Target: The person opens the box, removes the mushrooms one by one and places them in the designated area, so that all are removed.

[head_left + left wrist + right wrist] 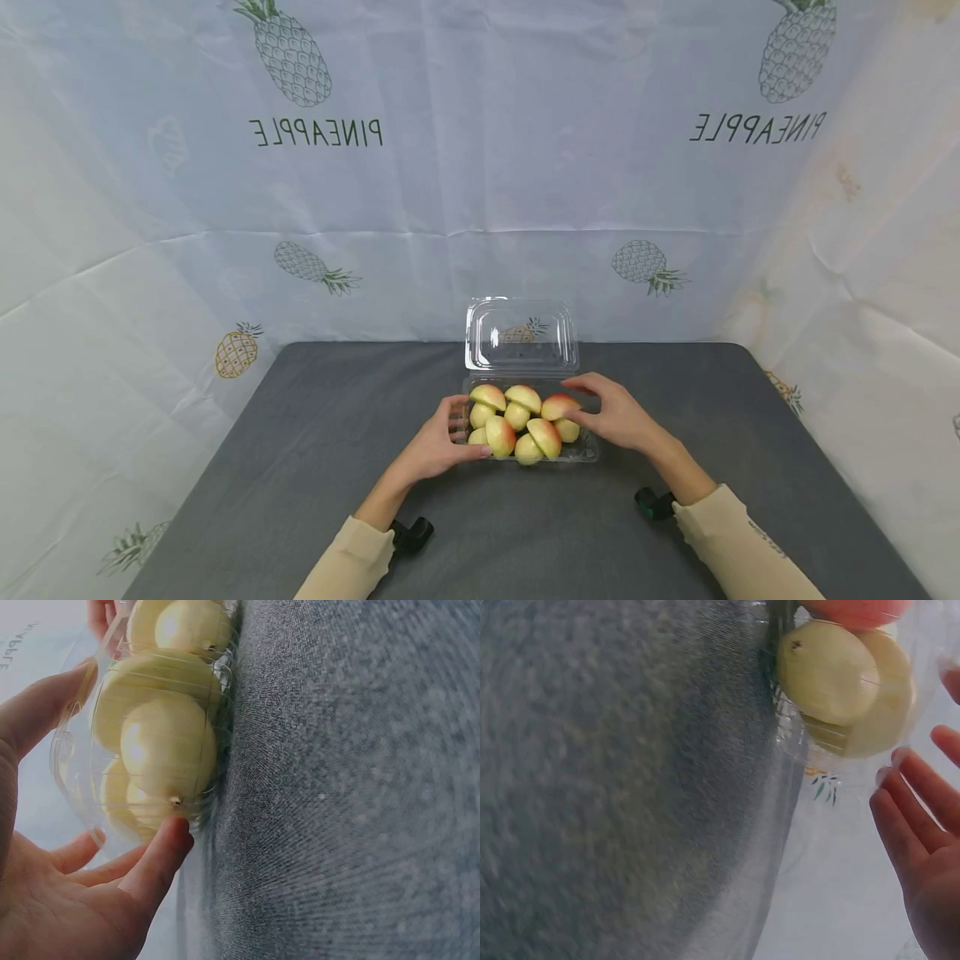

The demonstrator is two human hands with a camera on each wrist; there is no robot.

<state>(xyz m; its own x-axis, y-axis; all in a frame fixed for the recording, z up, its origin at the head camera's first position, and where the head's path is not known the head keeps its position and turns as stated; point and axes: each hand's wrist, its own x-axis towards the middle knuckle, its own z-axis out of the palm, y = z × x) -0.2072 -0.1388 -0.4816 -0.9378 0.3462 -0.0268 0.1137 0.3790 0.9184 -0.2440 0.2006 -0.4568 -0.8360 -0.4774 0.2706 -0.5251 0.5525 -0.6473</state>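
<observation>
A clear plastic clamshell box (587, 450) sits on the table with its lid (525, 333) raised at the back. Inside are several round yellow fruits (169, 742), some blushed red; their exact kind is unclear. My left hand (442, 442) grips the box's left end, thumb at the near corner and fingers along the side. Over the right end, my right hand (615, 412) has its thumb and forefinger spread about a red-topped fruit (559, 406). In the right wrist view its fingers (907, 840) are nearly straight, beside the box; whether they touch it is hard to tell.
The box stands near the back edge of a dark grey table (525, 533). Behind it hangs a pale cloth (480, 167) with pineapple prints, which also runs down both sides. Dark wrist devices (412, 536) sit by both sleeves.
</observation>
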